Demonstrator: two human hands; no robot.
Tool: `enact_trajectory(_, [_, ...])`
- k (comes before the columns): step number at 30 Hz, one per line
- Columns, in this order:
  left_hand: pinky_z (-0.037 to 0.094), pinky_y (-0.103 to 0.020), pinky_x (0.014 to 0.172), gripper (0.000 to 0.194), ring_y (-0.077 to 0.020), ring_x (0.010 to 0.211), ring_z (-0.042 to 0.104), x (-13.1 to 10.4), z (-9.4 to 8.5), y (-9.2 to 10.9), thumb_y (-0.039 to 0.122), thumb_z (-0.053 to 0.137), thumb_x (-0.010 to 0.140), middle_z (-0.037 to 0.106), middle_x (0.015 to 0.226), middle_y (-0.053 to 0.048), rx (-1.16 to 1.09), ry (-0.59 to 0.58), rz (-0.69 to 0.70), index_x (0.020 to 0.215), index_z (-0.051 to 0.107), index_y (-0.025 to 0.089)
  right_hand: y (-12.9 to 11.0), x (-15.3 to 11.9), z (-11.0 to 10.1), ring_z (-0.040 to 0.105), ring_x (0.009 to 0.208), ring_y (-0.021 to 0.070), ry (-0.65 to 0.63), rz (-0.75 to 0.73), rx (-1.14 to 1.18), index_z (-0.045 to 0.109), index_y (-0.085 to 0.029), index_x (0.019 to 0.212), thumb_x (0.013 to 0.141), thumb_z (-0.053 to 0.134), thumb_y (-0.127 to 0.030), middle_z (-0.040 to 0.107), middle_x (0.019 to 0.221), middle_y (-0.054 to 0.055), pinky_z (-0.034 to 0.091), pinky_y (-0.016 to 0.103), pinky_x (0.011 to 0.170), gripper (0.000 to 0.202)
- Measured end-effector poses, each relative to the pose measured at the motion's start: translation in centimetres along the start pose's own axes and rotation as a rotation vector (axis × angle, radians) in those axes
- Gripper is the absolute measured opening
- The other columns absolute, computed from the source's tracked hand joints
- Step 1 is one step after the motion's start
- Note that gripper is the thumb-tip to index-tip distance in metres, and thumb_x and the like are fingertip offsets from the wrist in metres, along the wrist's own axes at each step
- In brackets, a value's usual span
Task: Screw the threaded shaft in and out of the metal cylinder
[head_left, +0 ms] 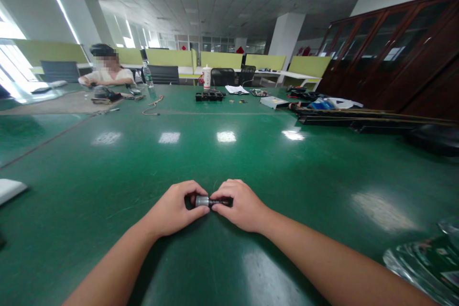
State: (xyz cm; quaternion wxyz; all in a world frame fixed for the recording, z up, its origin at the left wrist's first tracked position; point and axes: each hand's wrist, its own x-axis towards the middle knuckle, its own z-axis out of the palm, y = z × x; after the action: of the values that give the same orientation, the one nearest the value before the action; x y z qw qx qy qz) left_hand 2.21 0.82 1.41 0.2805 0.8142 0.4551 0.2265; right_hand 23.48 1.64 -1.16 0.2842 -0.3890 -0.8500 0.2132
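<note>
A small metal cylinder (pixel 202 201) with a narrower dark shaft (pixel 216 202) lies sideways just above the green table (pixel 222 162), low in the middle of the view. My left hand (pixel 178 209) has its thumb and fingers closed round the silver cylinder from the left. From the right, my right hand (pixel 242 205) pinches the dark shaft part between thumb and fingers. The two hands nearly touch at the fingertips. Part of the object is hidden by my fingers.
A clear bottle (pixel 426 263) is at the lower right. A white object (pixel 10 190) sits at the left edge. Farther back are a black part (pixel 209 96), a white cup (pixel 207 78), dark long strips (pixel 333 118) and a seated person (pixel 107 74).
</note>
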Motion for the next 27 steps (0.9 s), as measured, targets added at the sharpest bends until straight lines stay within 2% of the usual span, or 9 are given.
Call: enact_trajectory(27, [0.044, -0.026, 0.070, 0.016, -0.0170, 0.076, 0.060, 0.10, 0.08, -0.18, 0.028, 0.071, 0.077, 0.066, 0.082, -0.001, -0.008, 0.000, -0.018, 0.090, 0.069, 0.018, 0.05, -0.10, -0.18, 0.057, 0.072, 0.0140, 0.037, -0.026, 0.017, 0.072, -0.019, 0.082, 0.072, 0.070, -0.016, 0.067, 0.073, -0.001, 0.039, 0.028, 0.072, 0.010])
